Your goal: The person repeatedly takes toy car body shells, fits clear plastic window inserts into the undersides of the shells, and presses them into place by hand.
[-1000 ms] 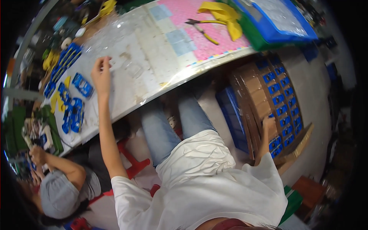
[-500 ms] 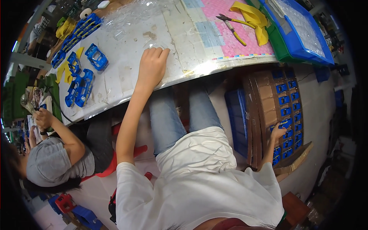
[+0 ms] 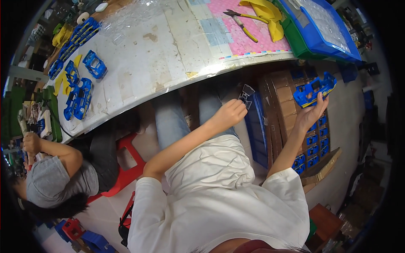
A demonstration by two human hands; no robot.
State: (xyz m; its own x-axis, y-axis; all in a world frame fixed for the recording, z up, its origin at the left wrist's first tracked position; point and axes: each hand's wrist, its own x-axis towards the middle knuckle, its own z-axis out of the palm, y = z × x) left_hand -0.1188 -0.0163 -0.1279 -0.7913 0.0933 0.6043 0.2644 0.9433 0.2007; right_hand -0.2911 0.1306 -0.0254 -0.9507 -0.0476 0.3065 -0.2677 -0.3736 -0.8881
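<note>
My right hand (image 3: 311, 114) holds up a blue toy car body (image 3: 314, 90) with yellow markings, above the right side of the box. My left hand (image 3: 233, 113) is over my lap, fingers pinched on a clear plastic window piece (image 3: 246, 93) that sticks out past the fingertips. Rows of similar blue car bodies (image 3: 312, 150) sit in a divided cardboard box (image 3: 287, 99) on my right. More loose blue car bodies (image 3: 95, 64) lie on the left of the white table (image 3: 143, 55).
Yellow-handled cutting pliers (image 3: 247, 26) and a yellow cloth (image 3: 272, 19) lie at the far right of the table. Beside them stand a green bin and a blue bin (image 3: 325, 31) of clear parts. Clear pieces (image 3: 130, 19) lie farther back. A co-worker (image 3: 59, 173) sits at left.
My left hand has come off the table to the right, now with a clear window piece. My right hand has lifted a blue car body out of the box.
</note>
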